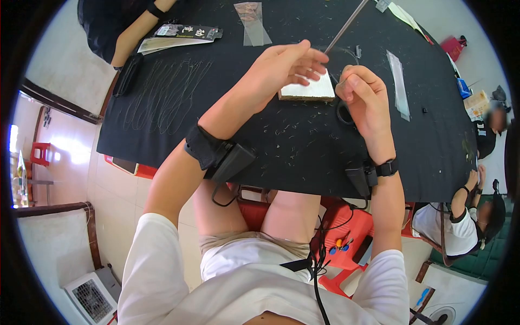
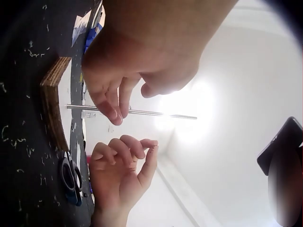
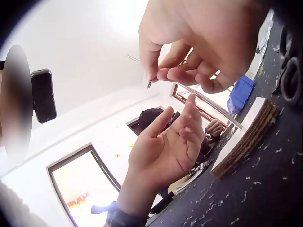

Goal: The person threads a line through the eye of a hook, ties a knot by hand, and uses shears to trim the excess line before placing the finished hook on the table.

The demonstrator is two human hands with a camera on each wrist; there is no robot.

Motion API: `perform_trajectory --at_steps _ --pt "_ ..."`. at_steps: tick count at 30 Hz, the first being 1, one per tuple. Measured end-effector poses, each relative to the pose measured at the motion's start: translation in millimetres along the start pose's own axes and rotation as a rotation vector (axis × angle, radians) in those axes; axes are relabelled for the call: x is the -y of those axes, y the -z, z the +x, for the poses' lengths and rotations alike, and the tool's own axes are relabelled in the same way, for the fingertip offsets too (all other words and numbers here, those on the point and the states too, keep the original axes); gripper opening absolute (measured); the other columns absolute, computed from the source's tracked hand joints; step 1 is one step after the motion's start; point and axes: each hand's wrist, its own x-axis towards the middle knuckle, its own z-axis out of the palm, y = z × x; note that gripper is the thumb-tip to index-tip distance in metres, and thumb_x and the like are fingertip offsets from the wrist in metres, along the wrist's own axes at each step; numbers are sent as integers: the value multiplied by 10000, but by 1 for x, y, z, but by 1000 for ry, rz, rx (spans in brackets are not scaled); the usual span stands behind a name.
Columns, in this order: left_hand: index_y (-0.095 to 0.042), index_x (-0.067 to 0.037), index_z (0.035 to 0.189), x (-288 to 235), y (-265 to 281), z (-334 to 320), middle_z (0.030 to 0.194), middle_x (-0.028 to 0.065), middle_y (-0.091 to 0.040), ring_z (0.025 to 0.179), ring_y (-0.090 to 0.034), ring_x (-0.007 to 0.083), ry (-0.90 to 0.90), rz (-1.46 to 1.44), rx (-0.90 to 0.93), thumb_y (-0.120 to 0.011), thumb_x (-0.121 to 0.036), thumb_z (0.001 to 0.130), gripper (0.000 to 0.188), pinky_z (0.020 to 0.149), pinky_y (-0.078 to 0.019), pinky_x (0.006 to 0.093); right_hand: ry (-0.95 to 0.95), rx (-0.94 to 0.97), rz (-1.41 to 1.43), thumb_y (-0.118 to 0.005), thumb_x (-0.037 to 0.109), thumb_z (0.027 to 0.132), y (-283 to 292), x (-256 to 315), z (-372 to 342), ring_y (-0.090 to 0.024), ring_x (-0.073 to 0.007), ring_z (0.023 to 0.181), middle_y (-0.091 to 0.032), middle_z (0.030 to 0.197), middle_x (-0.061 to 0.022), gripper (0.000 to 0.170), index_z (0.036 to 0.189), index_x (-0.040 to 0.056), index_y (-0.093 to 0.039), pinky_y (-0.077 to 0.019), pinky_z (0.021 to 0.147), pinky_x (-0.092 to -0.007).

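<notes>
A thin metal rod (image 1: 346, 26) stands upright from a white-topped board (image 1: 313, 90) on the black-covered table. Beside the rod, my left hand (image 1: 284, 67) has its thumb apart and its fingers loosely bent, with nothing seen in them. In the left wrist view its fingertips overlap the rod (image 2: 161, 114). My right hand (image 1: 365, 95), to the right of the rod, pinches a short, thin wire-like end (image 3: 149, 84) between thumb and index finger. A fine strand curves near the rod, close to this hand. Black-handled scissors (image 2: 71, 177) lie by the board, partly behind the right hand in the head view.
Small pale clippings (image 1: 279, 132) litter the cloth near me. Long loops of thin strand (image 1: 168, 97) spread at the left, below a printed packet (image 1: 187, 32). Clear plastic sleeves (image 1: 399, 84) lie farther out. Another person's arm (image 1: 135, 35) reaches in at upper left; people sit at right.
</notes>
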Motion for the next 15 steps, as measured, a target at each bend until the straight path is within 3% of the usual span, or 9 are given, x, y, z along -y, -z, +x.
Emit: perform_trajectory --at_steps 1,3,4,7,8,11,15 --pt "-576 0 1090 -2 1 -1 938 120 -611 886 -554 152 -7 0 5 -338 -350 945 447 770 -412 251 13 -16 65 -608 113 820 2 0 1 -457 -62 606 -567 705 -11 162 931 -3 -631 -376 585 -211" --pt "-585 2 1079 -7 1 -3 779 91 -612 741 -568 117 154 58 108 -346 -362 939 458 672 -430 220 17 -37 93 -602 109 823 3 1 1 -445 -61 600 -552 693 -5 160 930 -6 -629 -368 581 -213" --pt "-611 -3 1032 -9 -1 -4 675 48 -590 593 -536 78 213 71 104 -372 -382 927 460 558 -415 188 15 -57 128 -595 105 826 3 2 0 -432 -60 594 -538 681 1 158 929 -9 -627 -360 576 -214" --pt "-629 -14 996 -17 -5 -7 652 32 -586 543 -506 56 192 260 180 -431 -383 906 429 499 -392 171 14 -82 74 -597 106 825 2 4 0 -435 -59 604 -542 689 0 156 928 -8 -627 -351 571 -208" --pt "-643 -26 959 -16 -7 -9 618 2 -555 523 -467 36 134 219 147 -519 -323 875 332 474 -357 166 15 -83 74 -597 106 825 2 4 0 -435 -59 604 -542 689 0 156 928 -8 -627 -351 571 -208" --pt "-646 -34 946 -12 -6 -8 589 -25 -515 525 -448 25 -26 202 115 -589 -254 836 253 470 -330 163 26 -82 19 -603 109 822 1 2 0 -440 -59 615 -555 700 -3 156 928 -2 -629 -347 567 -201" --pt "-649 -39 933 -11 -6 -9 579 -41 -490 522 -430 21 -36 159 101 -623 -228 812 226 472 -314 165 17 -74 -22 -611 116 819 -1 0 0 -447 -57 619 -584 728 -13 151 921 6 -630 -348 565 -196"
